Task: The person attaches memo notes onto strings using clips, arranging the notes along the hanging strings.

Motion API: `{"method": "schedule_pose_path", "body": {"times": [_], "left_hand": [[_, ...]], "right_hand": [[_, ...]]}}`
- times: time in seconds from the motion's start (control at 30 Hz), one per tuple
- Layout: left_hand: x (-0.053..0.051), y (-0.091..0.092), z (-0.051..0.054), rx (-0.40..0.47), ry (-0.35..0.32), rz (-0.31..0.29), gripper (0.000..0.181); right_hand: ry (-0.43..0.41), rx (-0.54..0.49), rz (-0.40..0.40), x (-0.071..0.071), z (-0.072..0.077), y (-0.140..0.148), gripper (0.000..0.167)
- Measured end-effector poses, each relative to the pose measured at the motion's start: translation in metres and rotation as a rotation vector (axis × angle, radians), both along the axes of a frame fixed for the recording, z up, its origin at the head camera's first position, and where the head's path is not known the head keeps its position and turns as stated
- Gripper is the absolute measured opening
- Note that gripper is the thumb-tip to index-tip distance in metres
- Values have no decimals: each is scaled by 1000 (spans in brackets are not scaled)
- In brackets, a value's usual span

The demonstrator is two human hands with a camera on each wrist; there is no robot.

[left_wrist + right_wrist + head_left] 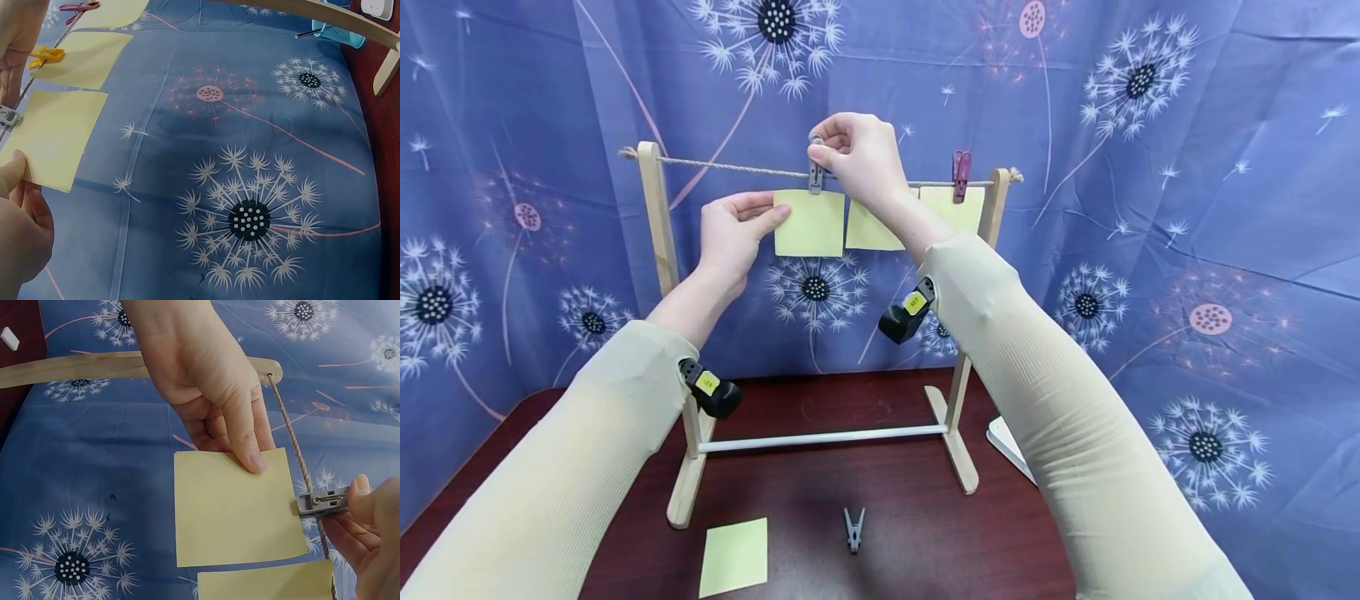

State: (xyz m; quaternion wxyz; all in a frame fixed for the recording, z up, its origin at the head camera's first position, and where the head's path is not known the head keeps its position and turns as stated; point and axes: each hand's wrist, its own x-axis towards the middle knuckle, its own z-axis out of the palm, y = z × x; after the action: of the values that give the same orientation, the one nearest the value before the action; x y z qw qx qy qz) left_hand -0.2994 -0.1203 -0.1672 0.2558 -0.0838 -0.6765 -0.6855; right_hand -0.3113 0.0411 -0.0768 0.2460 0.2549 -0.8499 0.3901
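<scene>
Yellow paper square [809,225] is pinched at its side edge between thumb and fingers of the left hand [728,240]. By the right hand's [862,157] thumb and fingers, the grey clothespin [816,177] is pinched; below them, its tip is placed on the rope [730,166], at the paper's top edge. Beyond the right fingers, the middle sheet [871,232] is hung by the yellow clip [49,54], the far sheet [964,217] by the dark-red clip [961,173]. Well below the left fingers, the loose sheet [734,557] is seen.

The head camera looks forward and slightly down at the whole wooden rack [659,225] from farthest off. The wrist cameras sit closer, the left facing right along the rope [722,166], the right facing left; both share the leftmost hanging note [234,515] and grey clothespin [309,505].
</scene>
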Motion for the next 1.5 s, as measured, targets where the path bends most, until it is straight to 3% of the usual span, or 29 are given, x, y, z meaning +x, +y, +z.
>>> {"method": "schedule_pose_path", "body": {"times": [0.47,0.93,1.5], "left_hand": [[5,1,2,-2,9,-17,38],[4,1,1,5,3,-16,37],[7,2,1,40,41,-69,40]], "right_hand": [[2,92,-6,2,-3,2,23],[-107,127,-12,4,-4,1,31],[-61,112,31,3,-6,3,31]]}}
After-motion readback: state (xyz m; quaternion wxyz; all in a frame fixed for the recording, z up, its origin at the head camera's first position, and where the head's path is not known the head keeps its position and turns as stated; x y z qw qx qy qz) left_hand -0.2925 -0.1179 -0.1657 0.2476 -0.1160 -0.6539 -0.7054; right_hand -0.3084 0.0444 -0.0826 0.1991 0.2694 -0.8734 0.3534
